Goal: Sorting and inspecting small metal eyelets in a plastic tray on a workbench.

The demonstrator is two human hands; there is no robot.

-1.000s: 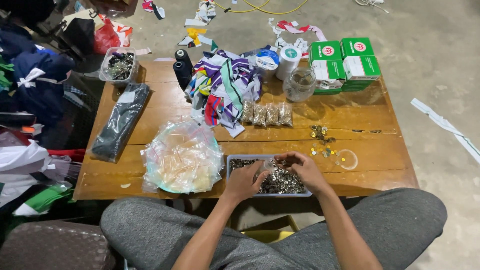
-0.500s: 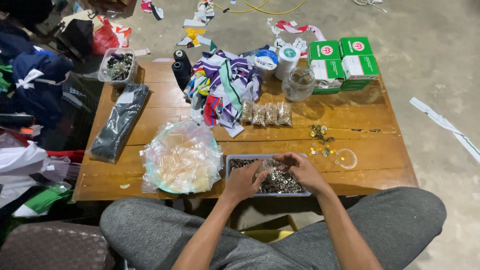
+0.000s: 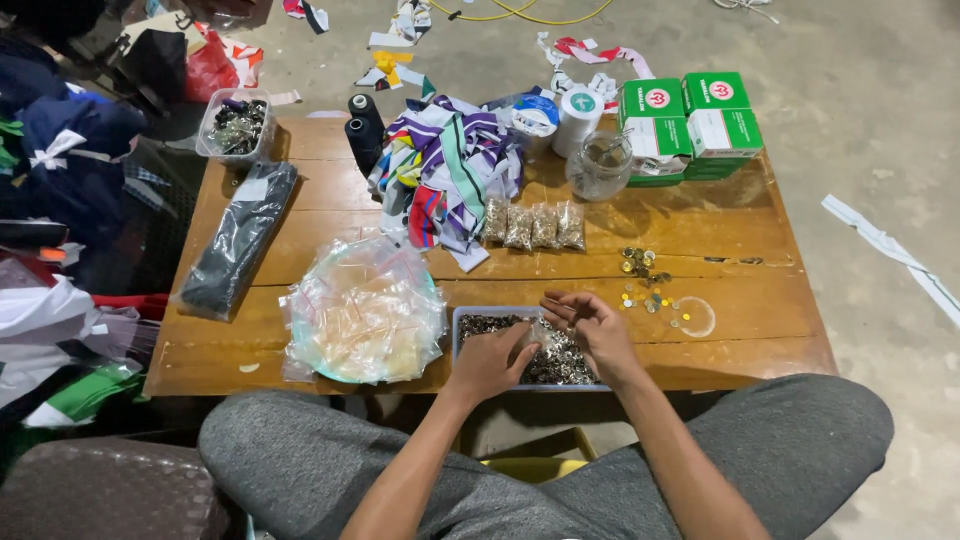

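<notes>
Under both hands, a shallow clear plastic tray of small dark metal pieces [image 3: 500, 325] lies. The left hand [image 3: 492, 360] and right hand [image 3: 598, 328] pinch a small clear bag [image 3: 541, 333] between curled fingers. Far beyond the fingers, 4 green-and-white cardboard boxes [image 3: 690, 125] stand stacked.

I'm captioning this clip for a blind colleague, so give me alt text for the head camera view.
A seated person's left hand and right hand hold a small clear bag over a tray of small metal pieces on a low wooden table. Nearby lie a bowl of clear bags, fabric strips and green boxes.
</notes>
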